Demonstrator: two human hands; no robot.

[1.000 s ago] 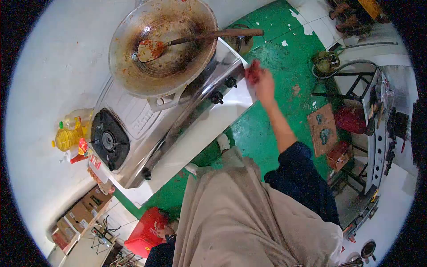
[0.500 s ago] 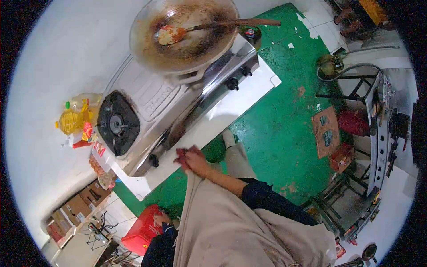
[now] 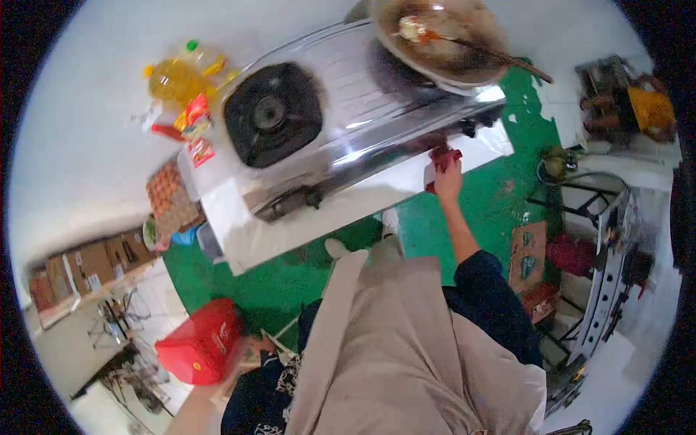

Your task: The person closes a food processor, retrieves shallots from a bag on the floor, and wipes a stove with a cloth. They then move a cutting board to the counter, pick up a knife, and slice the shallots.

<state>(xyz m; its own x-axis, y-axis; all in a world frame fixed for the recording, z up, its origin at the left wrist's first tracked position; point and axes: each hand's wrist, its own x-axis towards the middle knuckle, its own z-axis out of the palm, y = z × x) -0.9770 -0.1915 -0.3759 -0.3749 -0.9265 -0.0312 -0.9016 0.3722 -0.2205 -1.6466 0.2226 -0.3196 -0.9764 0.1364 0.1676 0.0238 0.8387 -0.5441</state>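
Observation:
My right hand (image 3: 448,177) is closed around a dark red cloth (image 3: 441,156), at the front of a two-burner gas stove (image 3: 348,163). The cloth lies against the stove's shiny front and the white tabletop below it, near the control knobs. My left hand (image 3: 255,346) hangs low on the left beside a red bulky object (image 3: 203,346); its fingers are blurred. A large wok (image 3: 478,58) sits on the right burner, stained brown inside. In it rests a wooden-handled spatula (image 3: 500,54) with reddish food on its head. The left burner (image 3: 270,112) is bare.
Oil bottles (image 3: 177,81) and red packets (image 3: 197,116) stand left of the stove. Eggs (image 3: 165,187) are stacked beside the table's left end. Cardboard boxes (image 3: 101,257) line the wall. A metal-framed counter (image 3: 605,254) runs along the right over the green floor (image 3: 475,225).
My right hand has moved right with the cloth along the stove front, from near the left knob to near the right knobs. The view has shifted, showing more of the left side.

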